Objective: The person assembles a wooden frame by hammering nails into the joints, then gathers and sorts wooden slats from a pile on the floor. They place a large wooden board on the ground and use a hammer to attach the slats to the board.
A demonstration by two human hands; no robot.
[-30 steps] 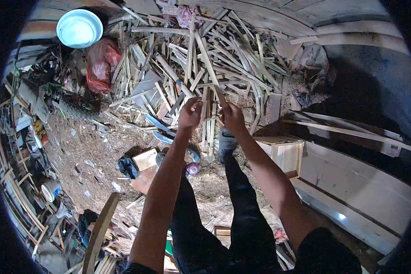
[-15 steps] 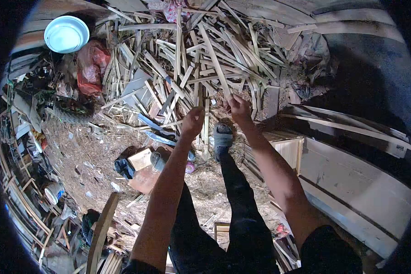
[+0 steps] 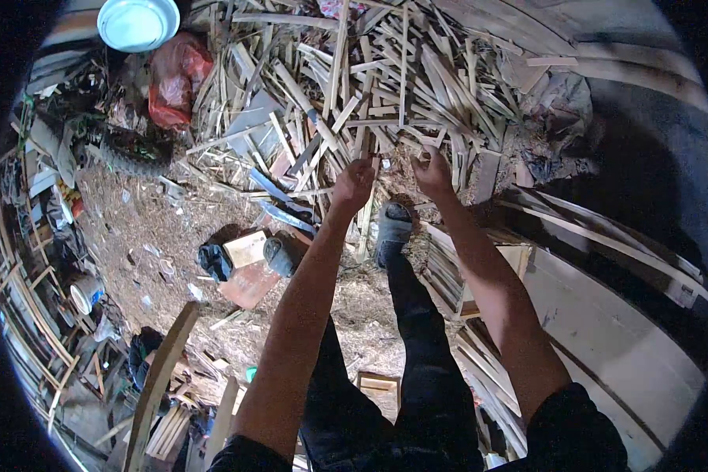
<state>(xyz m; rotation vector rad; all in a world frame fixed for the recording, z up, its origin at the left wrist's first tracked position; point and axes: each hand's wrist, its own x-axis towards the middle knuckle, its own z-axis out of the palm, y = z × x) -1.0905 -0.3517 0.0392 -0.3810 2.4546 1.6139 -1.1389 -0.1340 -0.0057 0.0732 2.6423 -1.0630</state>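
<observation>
Left hand (image 3: 354, 182) closed around the lower end of a thin wooden slat (image 3: 362, 140); the slat runs from the fist toward 12 o'clock and into the heap of wood strips (image 3: 417, 79). Right hand (image 3: 435, 171) sits just beside it at 3 o'clock, fingers curled at the near edge of the heap, strips touching or just off the fingertips, and I cannot tell if it pinches one. Sandalled foot (image 3: 392, 228) lies at 6 o'clock of both hands, red bag (image 3: 177, 82) and pale bowl (image 3: 138, 20) far off at 10 o'clock.
</observation>
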